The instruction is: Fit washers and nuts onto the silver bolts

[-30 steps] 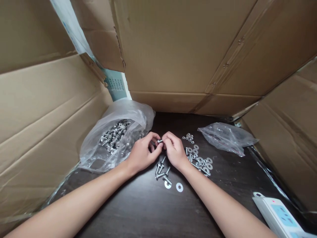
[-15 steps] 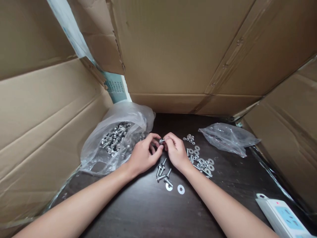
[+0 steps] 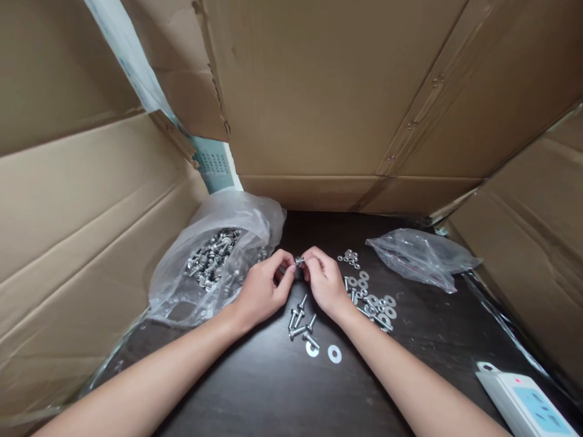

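Observation:
Between my two hands is a small metal bolt (image 3: 299, 261), its head end toward the left. My left hand (image 3: 266, 285) pinches the head end with thumb and fingertips. The fingers of my right hand (image 3: 323, 280) are closed on the shank end; whether a nut is there I cannot make out. Below my hands several bolts (image 3: 298, 315) lie in a loose group on the dark table (image 3: 255, 388). Two flat washers (image 3: 334, 354) are in front of them, one partly under a bolt. Beside my right wrist lie more bolts and washers (image 3: 389, 301).
An open plastic bag (image 3: 168, 285) full of bolts stands at the left. Several nuts (image 3: 350, 257) lie behind the washers. A flat clear bag (image 3: 423, 252) is at the back right, a power strip (image 3: 523, 394) at the front right. Cardboard walls (image 3: 346, 91) enclose the table.
My left thumb and fingers have closed in on the bolt's head end, which they stood apart from before. My right hand keeps its grip. The whole view has shifted slightly.

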Available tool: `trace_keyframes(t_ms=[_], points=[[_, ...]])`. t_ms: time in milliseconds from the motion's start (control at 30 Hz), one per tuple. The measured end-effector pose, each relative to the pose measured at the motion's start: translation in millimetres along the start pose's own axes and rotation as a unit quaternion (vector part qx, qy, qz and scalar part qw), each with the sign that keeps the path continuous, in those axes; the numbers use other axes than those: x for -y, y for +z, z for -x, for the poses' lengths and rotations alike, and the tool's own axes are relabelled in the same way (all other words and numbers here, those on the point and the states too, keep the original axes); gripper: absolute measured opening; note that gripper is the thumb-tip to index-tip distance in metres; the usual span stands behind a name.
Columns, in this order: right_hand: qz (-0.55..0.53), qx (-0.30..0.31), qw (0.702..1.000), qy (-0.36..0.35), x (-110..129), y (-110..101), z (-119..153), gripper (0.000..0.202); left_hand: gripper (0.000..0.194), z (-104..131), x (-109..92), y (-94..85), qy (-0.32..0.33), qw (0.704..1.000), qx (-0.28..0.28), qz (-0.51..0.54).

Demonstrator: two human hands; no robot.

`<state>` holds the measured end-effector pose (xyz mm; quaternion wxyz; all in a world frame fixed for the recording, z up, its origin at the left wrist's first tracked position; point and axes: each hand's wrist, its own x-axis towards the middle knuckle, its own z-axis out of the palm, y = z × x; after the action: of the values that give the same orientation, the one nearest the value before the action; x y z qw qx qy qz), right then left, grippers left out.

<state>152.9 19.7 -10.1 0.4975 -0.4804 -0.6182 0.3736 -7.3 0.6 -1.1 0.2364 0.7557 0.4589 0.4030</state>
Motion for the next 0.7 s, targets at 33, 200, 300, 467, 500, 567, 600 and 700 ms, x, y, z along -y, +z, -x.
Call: trace_keyframes(t_ms=[33,200,300,467,500,567,600,700], points=[[0.0,0.001,1.0,0.0,0.3,-0.1,0.0,0.025,0.004,-0.1,-0.2,-0.2,-0.004,1.0,0.0,0.003],[-0.014,-0.002,1.0,0.009,-1.8,-0.4,-1.8,0.024,0.011,-0.6,-1.7,-1.3,0.001,1.0,-0.009,0.001],[-0.036,-0.01,0.999,0.027,-4.0,0.2,-3.0,0.025,0.015,-0.6,-1.3,-1.1,0.011,1.0,-0.011,0.009],[-0.076,-0.028,0.995,0.065,-5.8,0.4,-5.1,0.024,0.03,0.6,3.1,1.4,0.044,0.999,-0.009,-0.015],[-0.079,-0.03,0.994,0.068,-5.8,0.4,-5.4,0.024,0.033,1.1,4.1,2.0,0.061,0.998,-0.007,-0.023],[-0.082,-0.033,0.994,0.071,-5.5,0.5,-5.5,0.025,0.035,2.4,5.5,2.7,0.093,0.995,-0.003,-0.038],[-0.083,-0.034,0.993,0.072,-5.2,0.6,-5.4,0.026,0.036,3.1,5.8,2.9,0.103,0.994,-0.002,-0.046],[-0.078,-0.031,0.994,0.068,-4.6,0.7,-5.2,0.028,0.038,4.9,5.9,2.8,0.122,0.99,0.004,-0.069]])
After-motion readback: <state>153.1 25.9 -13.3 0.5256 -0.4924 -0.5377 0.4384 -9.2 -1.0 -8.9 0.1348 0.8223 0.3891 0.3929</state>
